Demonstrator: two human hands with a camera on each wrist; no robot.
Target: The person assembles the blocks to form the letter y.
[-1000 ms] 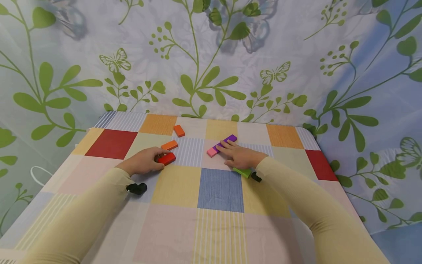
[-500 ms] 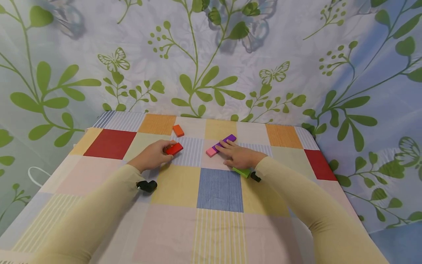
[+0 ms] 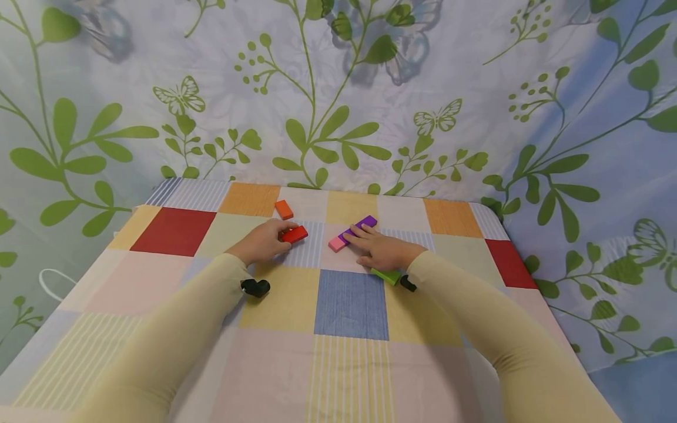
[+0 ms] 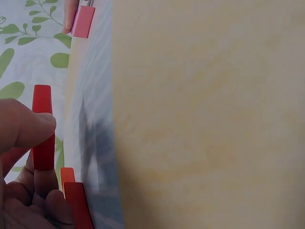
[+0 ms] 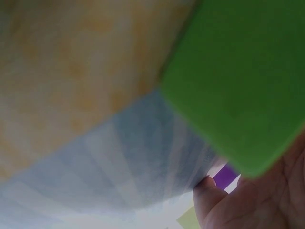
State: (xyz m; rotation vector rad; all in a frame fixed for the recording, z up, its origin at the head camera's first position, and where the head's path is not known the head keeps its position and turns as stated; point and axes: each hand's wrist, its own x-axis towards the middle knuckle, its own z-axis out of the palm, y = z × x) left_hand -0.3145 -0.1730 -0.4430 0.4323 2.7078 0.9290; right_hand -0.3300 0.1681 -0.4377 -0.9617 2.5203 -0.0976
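My left hand (image 3: 264, 239) pinches a red block (image 3: 295, 234) between thumb and fingers. The left wrist view shows the block (image 4: 42, 152) raised over the cloth, the thumb across its side. Beyond that hand lies an orange block (image 3: 284, 210); a second orange-red block (image 4: 78, 205) appears beside the fingers in the left wrist view, hidden by the hand from the head camera. My right hand (image 3: 388, 249) rests with spread, fairly straight fingers on a purple block (image 3: 367, 222). A pink block (image 3: 336, 244) sits end to end with the purple one.
A light green block (image 3: 386, 276) lies under the right wrist and looms large in the right wrist view. A patchwork cloth (image 3: 351, 305) covers the table. Behind it hangs a leaf-patterned curtain (image 3: 227, 106). A white cable (image 3: 50, 282) loops past the left edge.
My left hand has carried the red block rightward and slightly away from me, passing over the nearer orange block and covering it. The right hand stays on the purple block.
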